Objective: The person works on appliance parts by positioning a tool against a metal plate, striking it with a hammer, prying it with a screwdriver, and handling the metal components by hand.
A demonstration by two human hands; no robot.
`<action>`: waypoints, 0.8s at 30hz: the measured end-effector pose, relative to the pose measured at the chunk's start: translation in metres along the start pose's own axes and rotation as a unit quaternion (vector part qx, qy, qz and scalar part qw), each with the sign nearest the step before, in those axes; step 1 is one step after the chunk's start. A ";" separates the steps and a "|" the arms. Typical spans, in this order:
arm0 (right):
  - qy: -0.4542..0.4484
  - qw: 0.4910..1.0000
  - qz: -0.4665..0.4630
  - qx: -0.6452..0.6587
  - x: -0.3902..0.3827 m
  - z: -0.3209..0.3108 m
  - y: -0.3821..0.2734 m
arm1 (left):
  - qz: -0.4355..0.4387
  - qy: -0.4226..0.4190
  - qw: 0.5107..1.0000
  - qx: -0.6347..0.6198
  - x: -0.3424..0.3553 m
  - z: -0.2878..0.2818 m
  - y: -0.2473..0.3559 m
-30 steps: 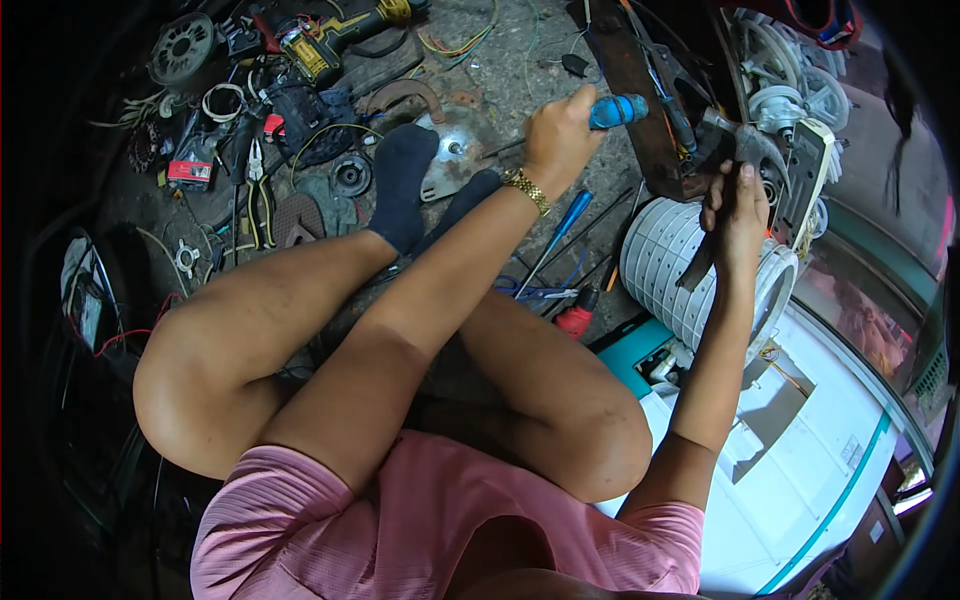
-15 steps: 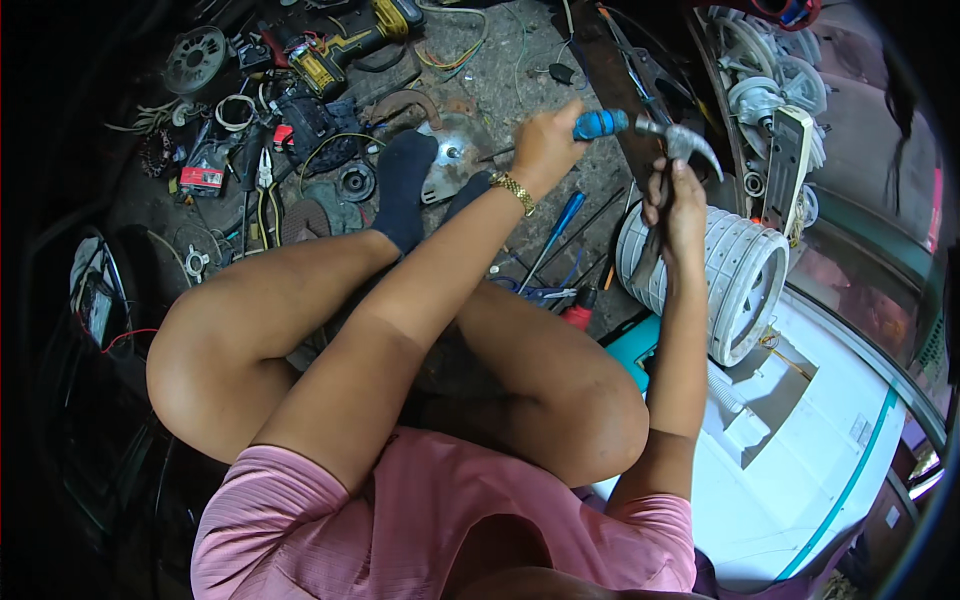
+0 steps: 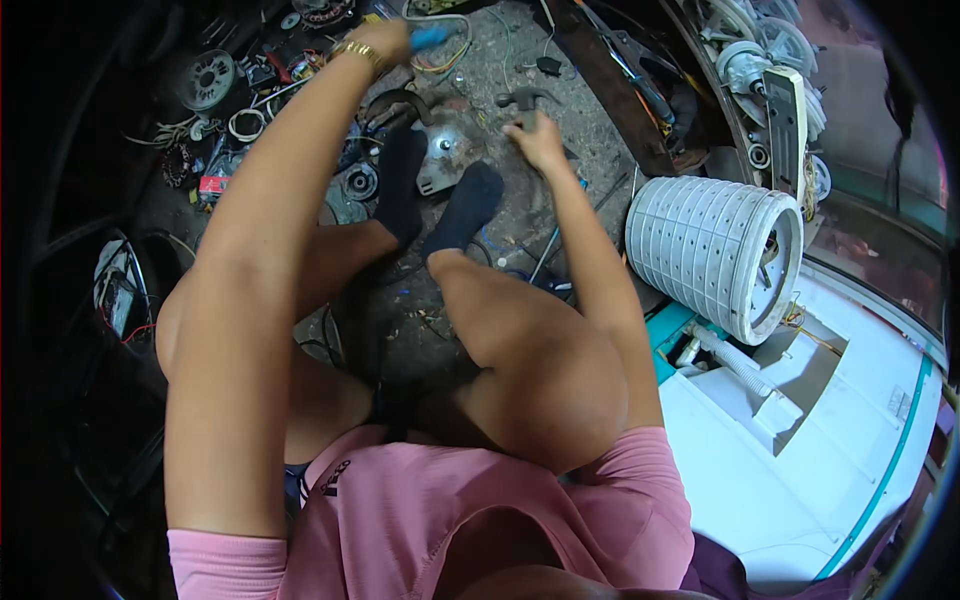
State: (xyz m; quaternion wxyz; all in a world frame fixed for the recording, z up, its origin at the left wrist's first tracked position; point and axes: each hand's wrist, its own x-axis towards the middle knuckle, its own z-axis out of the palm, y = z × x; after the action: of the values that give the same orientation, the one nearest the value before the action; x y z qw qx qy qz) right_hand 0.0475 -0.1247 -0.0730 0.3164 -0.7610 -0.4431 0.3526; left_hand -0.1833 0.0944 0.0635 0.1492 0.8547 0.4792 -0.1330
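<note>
My left hand [image 3: 383, 42] is raised at the upper left, closed around a blue-handled screwdriver [image 3: 430, 38]. Its thin shaft [image 3: 283, 92] sticks out on the other side of the fist. A gold watch circles that wrist. My right hand [image 3: 538, 145] is closed on a claw hammer [image 3: 528, 99], with the metal head showing above the fingers and the handle mostly hidden. Between the two hands, near my socked feet, a round metal plate [image 3: 442, 175] with a bright centre lies on the floor.
A white perforated drum [image 3: 690, 240] lies on its side at right, beside a white panel [image 3: 800, 500] with a square opening. Tools and parts crowd the left, including a pulley wheel [image 3: 208, 80]. A dark plank [image 3: 625, 90] and plastic wheels [image 3: 745, 65] stand upper right.
My left hand has swung up and left with the screwdriver. My right hand has moved left, away from the drum, carrying the hammer. The two tools are now far apart.
</note>
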 end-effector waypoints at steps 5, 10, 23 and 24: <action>-0.010 1.000 -0.015 -0.003 0.033 0.015 0.001 | -0.054 -0.251 0.947 -0.196 -0.002 0.064 -0.031; -0.091 0.979 0.060 0.173 0.024 0.001 0.033 | 0.066 -0.170 0.971 -0.155 0.031 0.057 0.011; -0.090 0.955 0.118 0.257 0.016 0.005 0.028 | 0.241 -0.101 0.965 -0.033 0.076 0.053 0.025; -0.096 0.954 0.115 0.261 0.016 0.010 0.023 | 0.234 -0.101 0.966 -0.030 0.076 0.053 0.016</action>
State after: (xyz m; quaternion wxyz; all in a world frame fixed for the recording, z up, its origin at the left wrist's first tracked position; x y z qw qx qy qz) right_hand 0.0558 -0.1176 -0.1007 0.4174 -0.6606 -0.2732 0.5610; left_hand -0.1355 0.1254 -0.0115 0.2492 0.9203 0.2516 -0.1662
